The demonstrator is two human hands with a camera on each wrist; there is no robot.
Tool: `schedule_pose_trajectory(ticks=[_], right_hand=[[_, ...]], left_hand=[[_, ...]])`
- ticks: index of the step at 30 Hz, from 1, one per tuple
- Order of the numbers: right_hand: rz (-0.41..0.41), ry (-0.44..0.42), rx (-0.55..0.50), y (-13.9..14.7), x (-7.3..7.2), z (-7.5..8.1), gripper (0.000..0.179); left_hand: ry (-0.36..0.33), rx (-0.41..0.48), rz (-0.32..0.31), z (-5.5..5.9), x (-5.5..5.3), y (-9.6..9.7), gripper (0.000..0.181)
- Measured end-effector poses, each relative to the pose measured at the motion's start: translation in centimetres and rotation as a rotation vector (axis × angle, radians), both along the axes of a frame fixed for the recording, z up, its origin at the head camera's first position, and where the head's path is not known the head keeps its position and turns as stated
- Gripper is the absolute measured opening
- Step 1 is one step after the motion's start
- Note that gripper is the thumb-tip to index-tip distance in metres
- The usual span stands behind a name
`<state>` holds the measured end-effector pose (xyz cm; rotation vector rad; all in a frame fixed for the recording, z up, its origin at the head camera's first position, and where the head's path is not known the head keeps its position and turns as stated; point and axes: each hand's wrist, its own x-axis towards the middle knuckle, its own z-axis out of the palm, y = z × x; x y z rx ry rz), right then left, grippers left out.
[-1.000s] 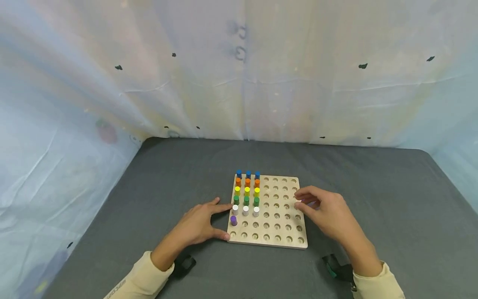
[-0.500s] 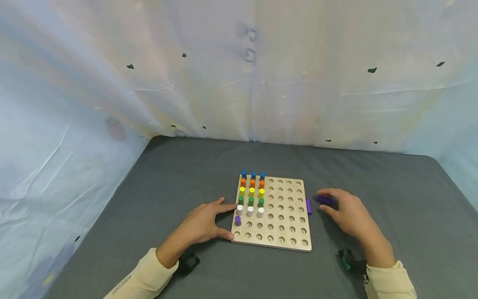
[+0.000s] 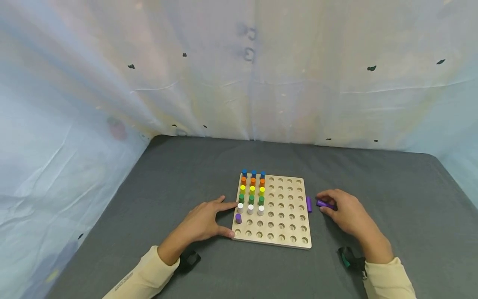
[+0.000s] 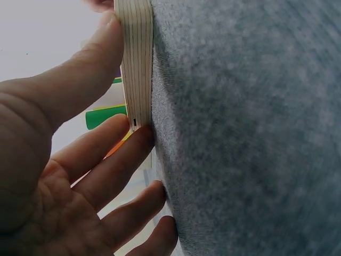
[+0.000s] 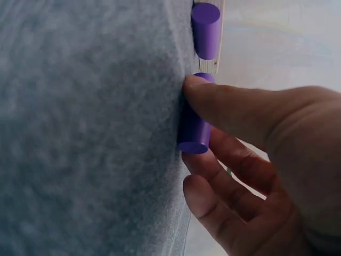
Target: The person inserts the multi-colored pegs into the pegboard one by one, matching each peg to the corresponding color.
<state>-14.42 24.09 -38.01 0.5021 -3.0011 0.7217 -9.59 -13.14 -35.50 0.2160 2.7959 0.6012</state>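
A wooden pegboard [image 3: 276, 231] lies on the grey cloth, rows of holes facing up. My left hand [image 3: 198, 222] rests at its left edge, thumb and index finger spread straight; in the left wrist view the fingertips touch the board's layered side [image 4: 137, 69]. To the right of the board, my right hand [image 3: 347, 211] pinches a purple peg [image 5: 193, 125] lying at the cloth. Another purple peg [image 3: 309, 204] lies along the board's right edge. One purple peg [image 3: 238, 219] stands in the left column, just nearer than the white pegs [image 3: 250, 209].
Blue pegs [image 3: 254, 174], orange pegs [image 3: 253, 182], yellow pegs [image 3: 252, 190] and green pegs [image 3: 251, 199] stand in rows of three at the board's left. The grey cloth [image 3: 209, 166] surrounds it. A pale curtain [image 3: 284, 104] hangs behind.
My right hand has moved right, off the board's right edge, and now pinches a purple peg there. Another purple peg came into view beside the board. The left hand stays at the board.
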Motion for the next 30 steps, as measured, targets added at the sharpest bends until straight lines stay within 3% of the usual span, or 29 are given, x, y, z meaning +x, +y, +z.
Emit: schedule_pose_trajectory(ticks=[8, 16, 24, 30], right_hand=[[0.009, 0.033, 0.031, -0.2, 0.5, -0.4, 0.023], [0.028, 0.064, 0.048, -0.1, 0.3, 0.0, 0.024], [0.019, 0.108, -0.004, -0.4, 0.2, 0.5, 0.024], [-0.01, 0.095, -0.044, -0.5, 0.3, 0.7, 0.024]], left_hand=[[-0.023, 0.011, 0.008, -0.2, 0.2, 0.0, 0.082], [0.008, 0.015, -0.006, -0.3, -0.2, 0.0, 0.083], [-0.011, 0.014, 0.002, -0.2, -0.3, 0.0, 0.084], [0.0, 0.005, 0.0, -0.1, -0.2, 0.1, 0.083]])
